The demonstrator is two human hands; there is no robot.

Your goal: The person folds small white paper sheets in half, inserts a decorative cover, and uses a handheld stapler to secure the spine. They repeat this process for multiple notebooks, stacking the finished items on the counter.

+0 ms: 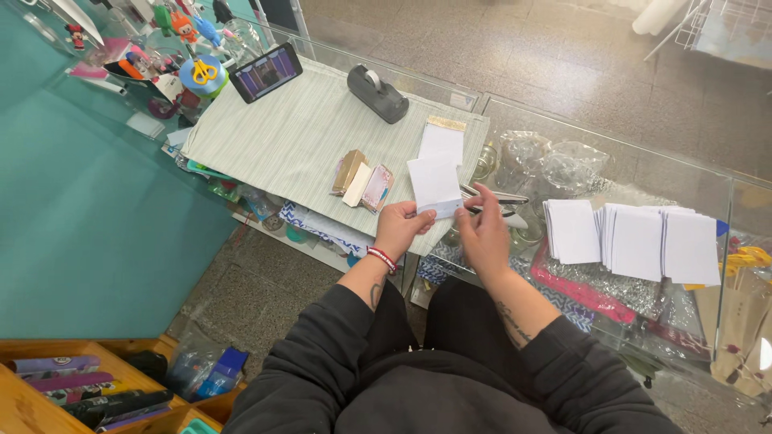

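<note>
We hold a small white paper slip up over the glass counter. Our left hand pinches its bottom edge. Our right hand pinches the right corner and grips scissors too. The slip looks thin, light and bendy, so holding the edges seems best.
</note>
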